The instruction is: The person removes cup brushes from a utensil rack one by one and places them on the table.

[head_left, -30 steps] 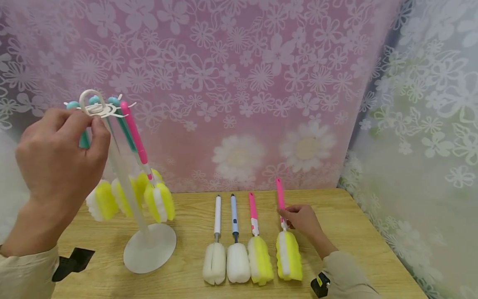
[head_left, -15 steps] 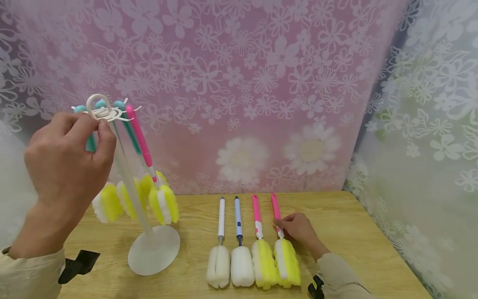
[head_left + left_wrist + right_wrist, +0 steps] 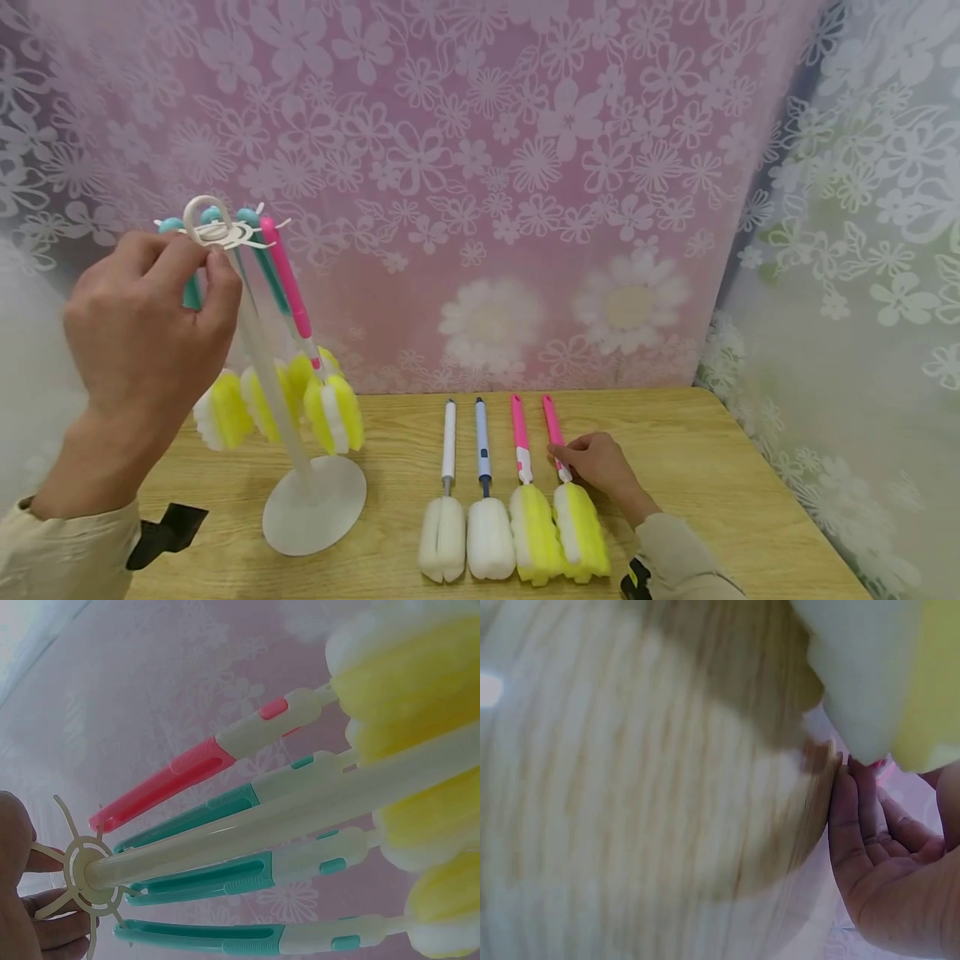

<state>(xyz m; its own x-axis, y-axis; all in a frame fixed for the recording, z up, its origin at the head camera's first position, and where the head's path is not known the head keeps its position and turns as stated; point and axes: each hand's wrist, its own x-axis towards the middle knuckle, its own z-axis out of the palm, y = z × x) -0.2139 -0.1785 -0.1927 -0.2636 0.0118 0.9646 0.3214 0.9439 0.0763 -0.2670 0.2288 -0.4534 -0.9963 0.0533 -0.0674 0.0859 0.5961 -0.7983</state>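
Note:
My left hand (image 3: 153, 312) holds the top of a white hanging stand (image 3: 258, 350), its fingers at the hook ring (image 3: 94, 874). From the hooks hang a pink-handled sponge brush (image 3: 288, 279) and several teal-handled sponge brushes (image 3: 202, 881), with yellow and white heads low down. On the table, my right hand (image 3: 603, 465) pinches the handle of another pink sponge brush (image 3: 581, 533), at the right end of a row. Touching it on the left lies a second pink sponge brush (image 3: 536, 533). A yellow-white sponge head (image 3: 922, 682) covers part of the right wrist view.
Left in the row lie a white-handled sponge brush (image 3: 442, 537) and a blue-handled sponge brush (image 3: 491, 537). The stand's round base (image 3: 315, 517) rests on the wooden table (image 3: 697, 500). A flowered pink curtain (image 3: 390, 317) hangs behind; a paler one (image 3: 847, 350) is at the right.
The right hand has brought its pink sponge brush leftward and down against the neighbouring one. The left hand keeps its hold on the stand; the head view has shifted slightly.

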